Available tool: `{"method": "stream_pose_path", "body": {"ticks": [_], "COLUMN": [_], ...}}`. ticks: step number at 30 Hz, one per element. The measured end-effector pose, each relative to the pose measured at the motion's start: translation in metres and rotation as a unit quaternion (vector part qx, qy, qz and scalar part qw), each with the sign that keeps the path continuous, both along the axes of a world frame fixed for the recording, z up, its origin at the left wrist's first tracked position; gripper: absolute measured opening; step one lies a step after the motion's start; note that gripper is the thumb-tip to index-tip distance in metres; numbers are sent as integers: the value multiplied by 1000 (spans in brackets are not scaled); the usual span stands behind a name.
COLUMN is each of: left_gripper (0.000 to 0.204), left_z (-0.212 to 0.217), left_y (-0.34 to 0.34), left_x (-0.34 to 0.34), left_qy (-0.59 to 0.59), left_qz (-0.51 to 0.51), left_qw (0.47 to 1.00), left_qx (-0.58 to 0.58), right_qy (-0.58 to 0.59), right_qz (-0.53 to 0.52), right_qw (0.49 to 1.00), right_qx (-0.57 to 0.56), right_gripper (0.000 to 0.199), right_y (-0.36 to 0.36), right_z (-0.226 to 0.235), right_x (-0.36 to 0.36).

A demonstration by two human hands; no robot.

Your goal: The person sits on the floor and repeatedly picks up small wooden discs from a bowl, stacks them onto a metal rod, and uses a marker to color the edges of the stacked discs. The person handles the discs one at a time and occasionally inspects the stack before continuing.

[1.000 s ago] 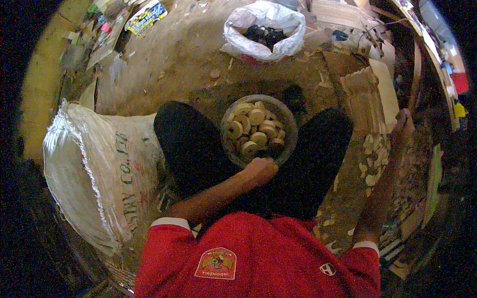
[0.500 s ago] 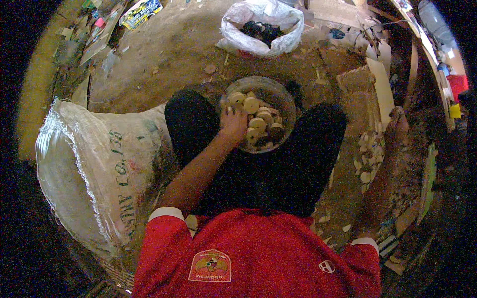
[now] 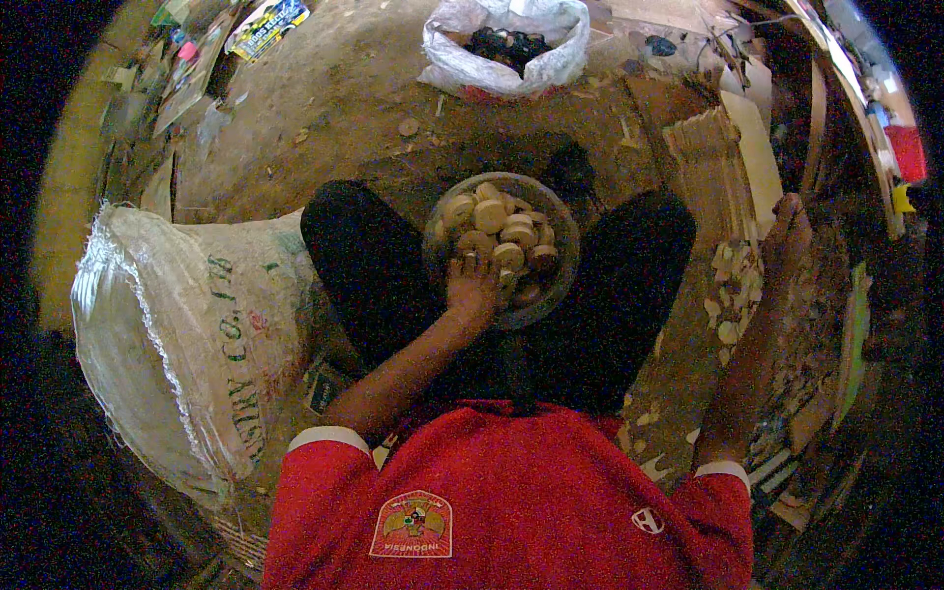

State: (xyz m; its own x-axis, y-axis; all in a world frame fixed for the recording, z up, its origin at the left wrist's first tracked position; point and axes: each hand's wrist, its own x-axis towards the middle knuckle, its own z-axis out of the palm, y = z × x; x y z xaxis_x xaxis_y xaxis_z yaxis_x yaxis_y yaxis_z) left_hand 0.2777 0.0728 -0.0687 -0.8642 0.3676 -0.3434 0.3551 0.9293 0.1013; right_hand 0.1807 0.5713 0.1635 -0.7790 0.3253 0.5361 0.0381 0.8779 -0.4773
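A round clear tub [image 3: 567, 267] stands between my bent legs, heaped with several pale, thick, round wooden-looking discs [image 3: 489, 215]. My left hand [image 3: 474, 288] reaches over its near left side, fingers apart and lying against the discs; I cannot make out any piece held in them. Far out to the right is my right hand [image 3: 790, 224], at the end of a stretched arm. It is beside a pale flat board [image 3: 752, 162], and its fingers are too dark and small to read.
A large woven sack [image 3: 197, 324] lies at my left. Ahead, an open white sack [image 3: 447, 61] contains dark pieces. Ridged brown sheets [image 3: 700, 157] and scattered pale scraps [image 3: 733, 295] lie on the floor at the right. A yellow-and-black package [image 3: 265, 29] is at the far left.
The tub is closer to my body, and its discs have shifted. My left hand has moved nearer with it, from the left side to the near left side. The right arm is little changed.
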Motion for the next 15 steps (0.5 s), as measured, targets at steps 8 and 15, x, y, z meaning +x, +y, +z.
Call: {"method": "stream_pose_path", "body": {"ticks": [8,15], "left_gripper": [72,71], "left_z": [18,80], "left_y": [4,-12], "left_x": [-10,-36], "left_qy": [-53,-125], "left_qz": [116,77], "left_qw": [991,989], "left_qx": [35,-3], "right_qy": [-18,-81], "right_qz": [16,15], "right_qw": [1000,996], "right_qx": [8,14], "right_gripper": [43,41], "right_y": [0,-6], "right_z": [6,35], "right_x": [9,21]}}
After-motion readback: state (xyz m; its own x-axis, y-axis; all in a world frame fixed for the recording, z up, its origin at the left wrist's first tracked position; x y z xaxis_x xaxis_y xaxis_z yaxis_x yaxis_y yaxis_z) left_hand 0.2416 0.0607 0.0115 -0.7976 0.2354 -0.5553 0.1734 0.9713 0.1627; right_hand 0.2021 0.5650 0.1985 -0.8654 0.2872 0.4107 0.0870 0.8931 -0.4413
